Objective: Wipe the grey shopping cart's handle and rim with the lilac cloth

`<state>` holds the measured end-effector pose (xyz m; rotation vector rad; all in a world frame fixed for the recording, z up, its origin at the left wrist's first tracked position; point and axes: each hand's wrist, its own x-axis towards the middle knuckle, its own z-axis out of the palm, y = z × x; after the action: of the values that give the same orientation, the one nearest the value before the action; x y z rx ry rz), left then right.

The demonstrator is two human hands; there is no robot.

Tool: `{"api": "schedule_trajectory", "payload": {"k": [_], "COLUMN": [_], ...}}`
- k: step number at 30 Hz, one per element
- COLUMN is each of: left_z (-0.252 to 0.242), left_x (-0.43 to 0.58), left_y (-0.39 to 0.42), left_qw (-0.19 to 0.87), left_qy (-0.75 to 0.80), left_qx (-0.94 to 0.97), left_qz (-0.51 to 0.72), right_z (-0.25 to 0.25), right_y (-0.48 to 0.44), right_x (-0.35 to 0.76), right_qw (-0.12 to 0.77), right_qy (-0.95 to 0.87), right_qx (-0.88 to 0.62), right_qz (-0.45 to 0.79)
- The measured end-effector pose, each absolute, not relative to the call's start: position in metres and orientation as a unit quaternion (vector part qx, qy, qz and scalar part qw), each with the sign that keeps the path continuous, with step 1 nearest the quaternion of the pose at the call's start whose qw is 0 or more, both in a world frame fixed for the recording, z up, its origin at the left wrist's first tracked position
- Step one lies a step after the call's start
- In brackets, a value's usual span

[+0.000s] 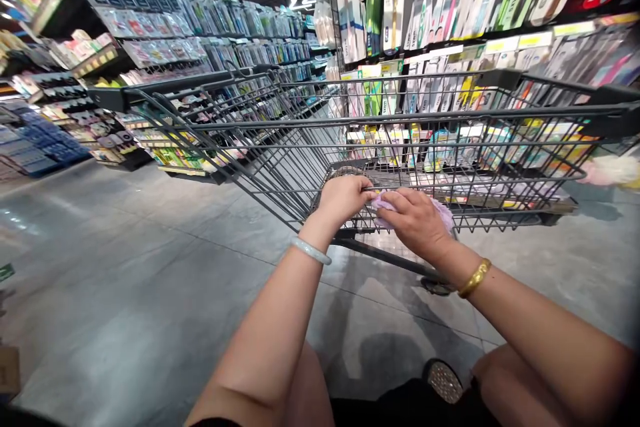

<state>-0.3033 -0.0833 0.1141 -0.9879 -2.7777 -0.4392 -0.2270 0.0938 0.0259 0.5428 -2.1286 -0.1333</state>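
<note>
A dark wire shopping cart (310, 123) stands tilted across my view, with the lower part of its near side in front of my hands. My right hand (419, 221) is closed over a light purple cloth (444, 215), pressing it against the lower wires of the basket. Part of the cloth bunches out between my two hands. Just to the left, my left hand (344, 201) is closed, its thumb and fingers pinched at a basket wire beside the cloth. Its fingertips are partly hidden.
Racks of packaged toothbrushes (394, 7) rise behind the cart on the right. More hanging goods (250, 20) line the aisle at left. Grey polished floor (125, 293) lies below. A cart wheel (436, 285) and a glittery shoe (443, 380) are close by.
</note>
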Motion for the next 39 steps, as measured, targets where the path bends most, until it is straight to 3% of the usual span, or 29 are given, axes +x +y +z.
{"api": "schedule_trajectory", "payload": {"k": [6,20,25,32,39], "left_z": [0.124,0.112,0.110,0.111,0.110], "left_x": [-0.305,-0.319,-0.318,-0.299,-0.270], "left_y": [-0.082,-0.087,-0.088,-0.079,-0.034], "left_qw": [0.041,0.053,0.088,0.151,0.208], "left_qy": [-0.926,-0.914,-0.914,-0.907,-0.898], "left_qx": [-0.346,-0.365,-0.366,-0.372,-0.360], "left_qz": [-0.147,-0.167,-0.153,-0.126,-0.141], "right_z": [0.025,0.011,0.007,0.039,0.025], "right_y": [0.095,0.097,0.100,0.131,0.134], "right_x": [-0.230,-0.229,-0.227,-0.222,-0.211], "right_qw": [0.454,0.476,0.421,0.539,0.477], "right_qy": [-0.857,-0.836,-0.857,-0.824,-0.838], "right_qx": [0.230,0.251,0.271,0.159,0.235], "right_qz": [-0.080,-0.103,-0.120,-0.064,-0.119]}}
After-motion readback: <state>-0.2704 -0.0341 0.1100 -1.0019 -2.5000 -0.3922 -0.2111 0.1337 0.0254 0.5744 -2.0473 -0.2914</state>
